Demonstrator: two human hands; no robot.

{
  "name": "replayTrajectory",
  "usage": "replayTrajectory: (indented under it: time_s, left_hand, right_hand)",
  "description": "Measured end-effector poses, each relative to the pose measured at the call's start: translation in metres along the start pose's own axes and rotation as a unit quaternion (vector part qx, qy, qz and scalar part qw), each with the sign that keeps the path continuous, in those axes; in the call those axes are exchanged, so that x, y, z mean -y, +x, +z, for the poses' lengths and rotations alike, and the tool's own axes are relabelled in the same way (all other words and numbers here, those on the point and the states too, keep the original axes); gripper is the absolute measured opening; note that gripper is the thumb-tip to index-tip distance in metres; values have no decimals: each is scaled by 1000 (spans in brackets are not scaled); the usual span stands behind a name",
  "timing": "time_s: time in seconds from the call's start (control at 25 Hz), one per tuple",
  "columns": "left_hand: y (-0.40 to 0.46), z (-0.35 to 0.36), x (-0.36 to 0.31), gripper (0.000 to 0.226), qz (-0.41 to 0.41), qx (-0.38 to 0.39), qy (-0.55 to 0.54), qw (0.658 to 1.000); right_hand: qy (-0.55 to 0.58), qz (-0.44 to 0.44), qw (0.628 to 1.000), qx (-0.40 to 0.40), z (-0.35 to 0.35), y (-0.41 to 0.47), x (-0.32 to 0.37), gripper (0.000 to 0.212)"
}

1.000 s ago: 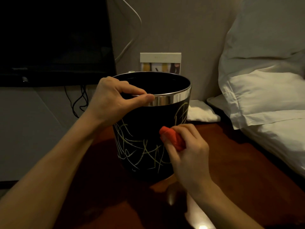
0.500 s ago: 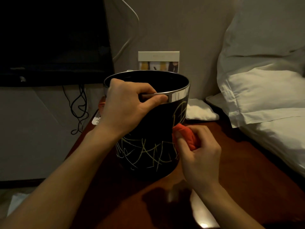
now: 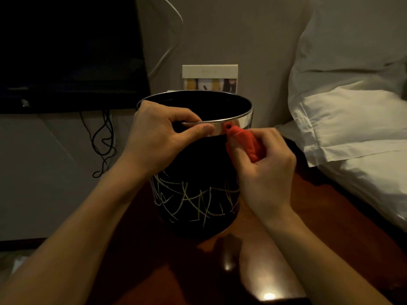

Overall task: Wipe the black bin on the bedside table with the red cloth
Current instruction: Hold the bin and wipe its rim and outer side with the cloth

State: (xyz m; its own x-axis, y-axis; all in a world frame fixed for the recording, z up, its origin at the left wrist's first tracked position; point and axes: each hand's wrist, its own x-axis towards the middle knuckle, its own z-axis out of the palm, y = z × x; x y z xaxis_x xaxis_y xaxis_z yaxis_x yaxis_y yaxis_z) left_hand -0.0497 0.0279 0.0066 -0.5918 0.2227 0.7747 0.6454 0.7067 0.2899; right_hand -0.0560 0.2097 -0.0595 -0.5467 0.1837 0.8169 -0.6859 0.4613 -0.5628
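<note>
Two bare hands work on the black bin [image 3: 193, 194], which stands upright on the dark red-brown bedside table [image 3: 308, 216], seen from the head camera. The left hand [image 3: 160, 137] is closed over the near side of the chrome rim [image 3: 240, 123], fingers hooked inside and the thumb pressed flat along the outside of the band. The right hand [image 3: 264, 170] is curled tight around the bunched red cloth [image 3: 244, 139], thumb on top of the wad, and pushes its tip against the rim band at the bin's right front; a red reflection shows in the metal there. White pillows [image 3: 352, 119] lie to the right, a small card [image 3: 210, 78] leans on the wall behind the bin, and a dark screen [image 3: 66, 51] with hanging cables [image 3: 101, 142] fills the upper left.

Half a second ago the cloth pressed lower, against the bin's patterned side; it has since risen to the rim. The left hand keeps the same grip.
</note>
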Motion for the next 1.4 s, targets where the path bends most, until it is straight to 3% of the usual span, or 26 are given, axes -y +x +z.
replayTrajectory:
  time_s: [0.32, 0.64, 0.88, 1.16, 1.4]
  left_hand:
    - [1, 0, 3, 9, -4, 6, 1, 1000]
    - [0, -3, -3, 8, 4, 1, -13, 1000]
    - [-1, -6, -4, 8, 16, 4, -29, 999]
    - [0, -9, 2, 5, 2, 11, -61, 998]
    - [0, -12, 9, 6, -13, 33, -81, 996]
  right_hand:
    - [-1, 41, 996, 76, 7, -52, -20, 13]
    - [30, 29, 999, -18, 4, -1, 4, 14]
    - [-3, 21, 997, 73, 10, -59, -19, 16]
    - [4, 10, 1000, -22, 5, -11, 0, 12]
    - [-18, 42, 997, 58, 6, -54, -24, 17]
